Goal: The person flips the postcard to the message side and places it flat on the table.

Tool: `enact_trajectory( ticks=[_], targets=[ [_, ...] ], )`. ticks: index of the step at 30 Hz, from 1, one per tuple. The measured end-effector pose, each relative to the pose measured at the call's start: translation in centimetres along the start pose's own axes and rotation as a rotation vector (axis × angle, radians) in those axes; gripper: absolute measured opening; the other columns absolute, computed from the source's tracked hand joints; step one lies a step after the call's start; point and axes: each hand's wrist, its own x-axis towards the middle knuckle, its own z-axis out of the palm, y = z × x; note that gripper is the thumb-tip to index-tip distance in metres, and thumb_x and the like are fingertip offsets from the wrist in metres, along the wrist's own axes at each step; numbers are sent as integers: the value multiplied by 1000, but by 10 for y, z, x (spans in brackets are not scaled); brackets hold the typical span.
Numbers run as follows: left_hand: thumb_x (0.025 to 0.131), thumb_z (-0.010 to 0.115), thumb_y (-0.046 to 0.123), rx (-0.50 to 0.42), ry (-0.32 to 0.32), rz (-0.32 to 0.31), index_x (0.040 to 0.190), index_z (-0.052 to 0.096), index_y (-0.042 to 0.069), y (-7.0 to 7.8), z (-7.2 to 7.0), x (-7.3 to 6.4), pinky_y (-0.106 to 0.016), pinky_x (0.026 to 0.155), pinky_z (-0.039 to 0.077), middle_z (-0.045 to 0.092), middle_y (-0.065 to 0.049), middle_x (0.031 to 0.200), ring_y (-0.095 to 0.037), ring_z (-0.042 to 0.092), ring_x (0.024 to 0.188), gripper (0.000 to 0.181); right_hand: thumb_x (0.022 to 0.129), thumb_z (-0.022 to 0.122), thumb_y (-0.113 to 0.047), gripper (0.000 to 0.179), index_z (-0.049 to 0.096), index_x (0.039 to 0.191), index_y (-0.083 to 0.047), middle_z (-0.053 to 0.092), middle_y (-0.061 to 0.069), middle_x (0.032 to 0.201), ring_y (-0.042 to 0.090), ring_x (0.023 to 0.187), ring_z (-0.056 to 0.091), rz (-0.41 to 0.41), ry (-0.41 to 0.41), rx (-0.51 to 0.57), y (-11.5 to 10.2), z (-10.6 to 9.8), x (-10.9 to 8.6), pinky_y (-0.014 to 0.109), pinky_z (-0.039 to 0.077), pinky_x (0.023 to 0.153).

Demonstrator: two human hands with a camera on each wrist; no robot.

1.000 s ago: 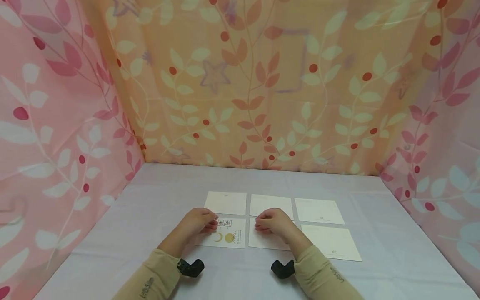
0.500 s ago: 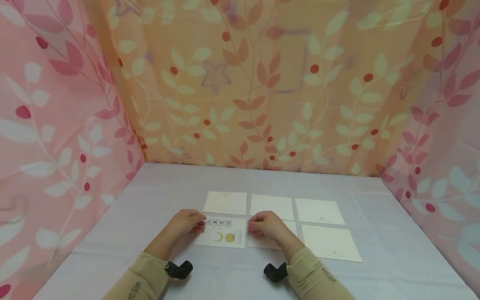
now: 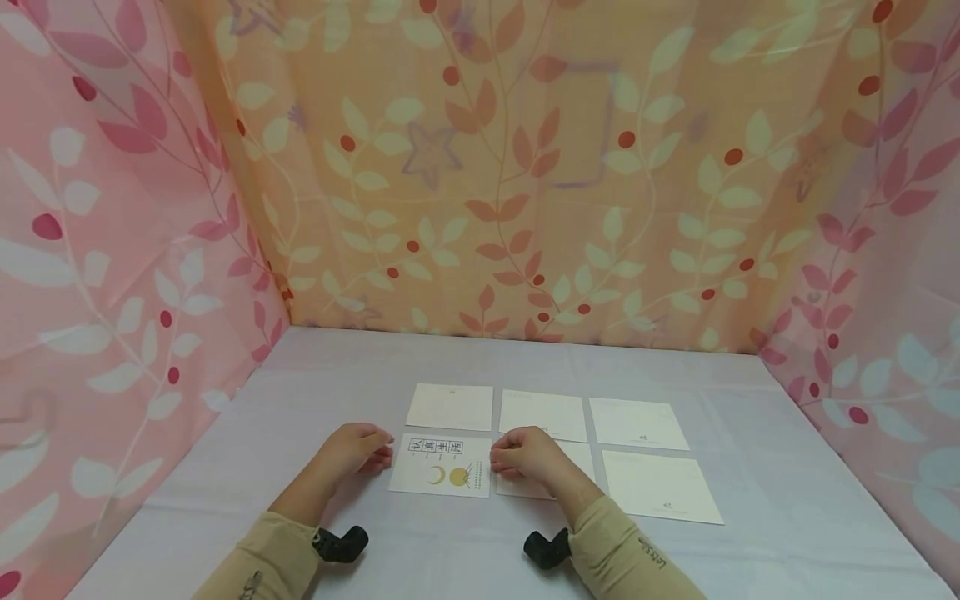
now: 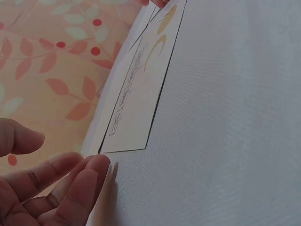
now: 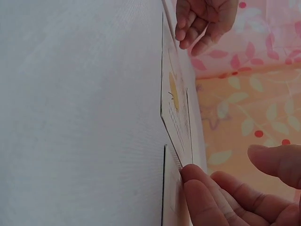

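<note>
A printed card (image 3: 441, 468) with black characters, a yellow moon and a sun lies face up at the front left of a grid of cards. My left hand (image 3: 360, 450) rests on the table just left of it, fingers relaxed and holding nothing. In the left wrist view its fingertips (image 4: 91, 172) sit by the printed card's (image 4: 141, 94) corner. My right hand (image 3: 521, 454) rests on the blank middle front card (image 3: 581, 467). Its fingertips (image 5: 193, 176) touch the printed card's (image 5: 176, 113) right edge. The left hand (image 5: 202, 21) shows beyond.
Blank pale cards lie at the back left (image 3: 450, 406), back middle (image 3: 542, 414), back right (image 3: 637, 422) and front right (image 3: 660, 486). The table has a pale lilac cloth (image 3: 337, 358). Leaf-patterned fabric walls (image 3: 487, 183) close in the back and both sides.
Both hands have slid off the printed card, the left hand leftward and both nearer to me. The card's characters are now fully uncovered. The cards have not moved.
</note>
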Motion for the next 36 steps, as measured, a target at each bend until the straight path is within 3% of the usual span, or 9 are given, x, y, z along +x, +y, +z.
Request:
enact_trajectory(
  ticks=[13,24,36],
  targets=[
    [91,53,16,-43,11,-36,103,58,-4,-4,-6,8,-26,62,53,65,-10,84,-15,63,69,24,85,64,-11,17,65,94,3,68,11,85,18,79,66,2,6,-17,-4,1,-2,29,54,68],
    [93,50,19,-130,-16,-91,114,50,0,-5,-4,12,-29,64,54,64,-13,92,-19,66,73,28,84,65,-12,16,65,93,2,68,9,84,17,77,65,9,1,-19,-2,4,0,28,54,66],
    [91,51,17,-182,-25,-111,109,53,-2,-5,-5,12,-27,63,54,65,-12,87,-18,65,70,26,84,65,-10,16,65,93,3,68,10,85,17,78,65,9,-8,-8,-3,5,-1,28,54,67]
  ],
)
